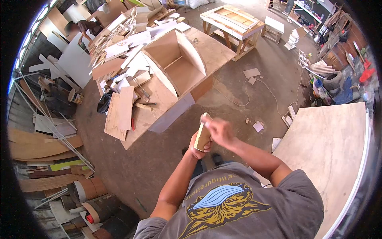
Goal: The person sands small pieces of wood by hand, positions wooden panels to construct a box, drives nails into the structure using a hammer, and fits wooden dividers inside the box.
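In front of my body, my left hand (197, 148) is wrapped around a flat, rectangular tan block (203, 137) with a pale yellowish edge. The block is held tilted, its long side pointing away from me. My right hand (221, 130) is at the block's upper right side with its fingers curled, slightly smeared by motion. Whether anything small sits in those fingers is hidden. Beyond both hands, a curved-sided wooden box frame (185, 71) rests on a large plywood-topped table (159, 115).
Scrap boards (123, 44) are heaped on the table's far left. A slatted wooden bench (230, 20) stands behind it. A large plywood panel (318, 151) is to my right. A cord (274, 93) crosses the floor. Another person (85, 30) bends over at the far left.
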`<state>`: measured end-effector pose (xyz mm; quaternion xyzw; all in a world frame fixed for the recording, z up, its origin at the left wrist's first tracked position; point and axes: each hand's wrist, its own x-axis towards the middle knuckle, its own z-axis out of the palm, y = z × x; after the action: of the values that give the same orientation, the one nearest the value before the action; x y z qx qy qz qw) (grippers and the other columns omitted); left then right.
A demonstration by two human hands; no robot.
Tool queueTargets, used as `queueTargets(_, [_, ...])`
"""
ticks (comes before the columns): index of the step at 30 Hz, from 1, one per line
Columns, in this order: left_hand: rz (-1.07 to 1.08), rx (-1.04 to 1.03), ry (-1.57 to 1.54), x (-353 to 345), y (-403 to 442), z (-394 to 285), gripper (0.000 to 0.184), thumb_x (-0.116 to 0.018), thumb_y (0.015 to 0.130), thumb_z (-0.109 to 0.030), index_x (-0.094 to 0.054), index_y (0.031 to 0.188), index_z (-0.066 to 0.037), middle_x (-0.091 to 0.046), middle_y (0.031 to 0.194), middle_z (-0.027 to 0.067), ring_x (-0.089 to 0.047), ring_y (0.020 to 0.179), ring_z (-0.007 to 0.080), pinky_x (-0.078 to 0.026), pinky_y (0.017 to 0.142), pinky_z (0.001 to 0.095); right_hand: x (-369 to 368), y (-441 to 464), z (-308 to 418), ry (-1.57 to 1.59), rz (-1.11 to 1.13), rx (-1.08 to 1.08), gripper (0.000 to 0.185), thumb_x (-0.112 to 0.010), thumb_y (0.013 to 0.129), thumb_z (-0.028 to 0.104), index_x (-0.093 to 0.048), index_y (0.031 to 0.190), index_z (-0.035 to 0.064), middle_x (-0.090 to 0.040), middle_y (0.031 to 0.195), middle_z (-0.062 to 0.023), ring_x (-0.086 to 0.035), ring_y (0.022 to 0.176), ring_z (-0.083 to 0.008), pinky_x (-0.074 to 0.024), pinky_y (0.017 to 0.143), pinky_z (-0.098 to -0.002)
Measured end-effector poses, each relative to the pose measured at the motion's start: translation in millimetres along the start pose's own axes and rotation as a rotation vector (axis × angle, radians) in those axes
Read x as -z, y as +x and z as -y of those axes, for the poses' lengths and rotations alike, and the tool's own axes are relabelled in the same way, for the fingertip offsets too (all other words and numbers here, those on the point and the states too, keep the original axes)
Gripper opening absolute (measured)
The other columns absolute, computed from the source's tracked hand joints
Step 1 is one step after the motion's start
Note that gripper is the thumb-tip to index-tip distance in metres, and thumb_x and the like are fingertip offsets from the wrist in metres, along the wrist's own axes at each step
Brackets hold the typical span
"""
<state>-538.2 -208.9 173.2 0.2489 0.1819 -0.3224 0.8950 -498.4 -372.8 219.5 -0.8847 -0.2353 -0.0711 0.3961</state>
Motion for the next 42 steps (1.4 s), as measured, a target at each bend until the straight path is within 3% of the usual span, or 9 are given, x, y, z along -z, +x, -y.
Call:
queueTargets(8, [-0.033, -0.033, 0.133, -18.1, -22.6, 35.6, 0.035, -0.045, 0.106, -0.043, -0.063, 0.108, -0.013, -0.066, 0.079, 0.0037, -0.058, 0.046, 0.0151, -0.042, 0.034, 0.0255, 14.5, -46.8, 20.4, 0.083, -0.254, 0.233, 0.036, -0.061, 0.101, 0.018, -0.069, 0.136, 0.0216, -0.075, 0.095, -0.0121, -0.075, 0.080, -0.0319, -0.0597, 0.069, -0.0431])
queueTargets(17, [-0.016, -0.060, 0.223, 11.3, -98.6, 52.4, 0.032, -0.048, 0.105, -0.040, -0.063, 0.097, -0.013, -0.063, 0.071, 0.0009, -0.055, 0.044, 0.0129, -0.037, 0.034, 0.0243, -0.9, -114.7, 117.0, -0.001, -0.112, 0.163, 0.033, -0.062, 0.099, 0.010, -0.071, 0.131, 0.0110, -0.078, 0.105, -0.0140, -0.077, 0.092, -0.0303, -0.0617, 0.079, -0.0391])
queueTargets(20, [0.049, -0.048, 0.260, 28.4, -145.0, 49.3, 0.033, -0.049, 0.106, -0.041, -0.062, 0.106, -0.011, -0.065, 0.076, 0.0028, -0.060, 0.049, 0.0136, -0.043, 0.036, 0.0247, -19.4, -108.3, 125.7, 0.191, -0.399, 0.020, 0.034, -0.062, 0.100, 0.011, -0.072, 0.132, 0.0131, -0.077, 0.102, -0.0142, -0.077, 0.090, -0.0299, -0.0608, 0.075, -0.0404])
queueTargets(25, [-0.040, -0.110, 0.182, 54.0, -206.0, 69.0, 0.031, -0.046, 0.106, -0.038, -0.060, 0.111, -0.011, -0.065, 0.080, 0.0031, -0.060, 0.050, 0.0121, -0.041, 0.036, 0.0239, -62.3, -168.1, 193.5, -0.018, -0.187, 0.223, 0.033, -0.064, 0.100, 0.018, -0.073, 0.131, 0.0167, -0.077, 0.100, -0.0148, -0.077, 0.084, -0.0296, -0.0594, 0.069, -0.0403])
queueTargets(29, [0.045, -0.054, 0.239, 63.2, -245.4, 83.0, 0.029, -0.047, 0.107, -0.037, -0.061, 0.101, -0.012, -0.061, 0.073, 0.0005, -0.054, 0.046, 0.0109, -0.038, 0.036, 0.0243, -67.4, -190.3, 221.6, -0.026, -0.166, -0.137, 0.037, -0.064, 0.099, 0.021, -0.069, 0.136, 0.0213, -0.077, 0.108, -0.0145, -0.077, 0.089, -0.0332, -0.0618, 0.073, -0.0414])
queueTargets(31, [-0.027, -0.100, 0.307, 68.4, -249.7, 90.0, 0.031, -0.046, 0.107, -0.039, -0.061, 0.101, -0.013, -0.060, 0.073, 0.0004, -0.053, 0.045, 0.0109, -0.036, 0.035, 0.0243, -77.0, -204.9, 233.5, -0.058, -0.219, 0.165, 0.036, -0.063, 0.100, 0.020, -0.069, 0.136, 0.0201, -0.077, 0.110, -0.0143, -0.077, 0.091, -0.0326, -0.0624, 0.076, -0.0402])
queueTargets(35, [0.077, -0.011, 0.273, 77.9, -266.5, 103.9, 0.034, -0.046, 0.108, -0.042, -0.060, 0.099, -0.013, -0.060, 0.073, 0.0010, -0.052, 0.045, 0.0106, -0.035, 0.035, 0.0242, -68.7, -215.8, 225.3, 0.025, -0.354, -0.053, 0.038, -0.065, 0.099, 0.015, -0.068, 0.137, 0.0160, -0.077, 0.109, -0.0119, -0.077, 0.089, -0.0302, -0.0611, 0.074, -0.0394])
queueTargets(39, [0.034, -0.006, 0.293, 86.0, -265.3, 121.4, 0.032, -0.045, 0.108, -0.040, -0.060, 0.101, -0.013, -0.060, 0.074, 0.0006, -0.052, 0.045, 0.0105, -0.034, 0.035, 0.0241, -67.5, -251.2, 251.3, -0.126, -0.220, 0.224, 0.034, -0.063, 0.101, 0.017, -0.070, 0.134, 0.0138, -0.077, 0.100, -0.0164, -0.077, 0.085, -0.0307, -0.0607, 0.072, -0.0420])
queueTargets(42, [0.128, -0.026, 0.310, 69.2, -282.3, 126.3, 0.030, -0.047, 0.107, -0.039, -0.060, 0.102, -0.012, -0.061, 0.074, 0.0011, -0.054, 0.045, 0.0107, -0.037, 0.035, 0.0241, -52.1, -244.1, 248.7, 0.018, -0.411, -0.041, 0.033, -0.065, 0.100, 0.020, -0.072, 0.132, 0.0167, -0.077, 0.099, -0.0151, -0.076, 0.086, -0.0320, -0.0606, 0.071, -0.0428])
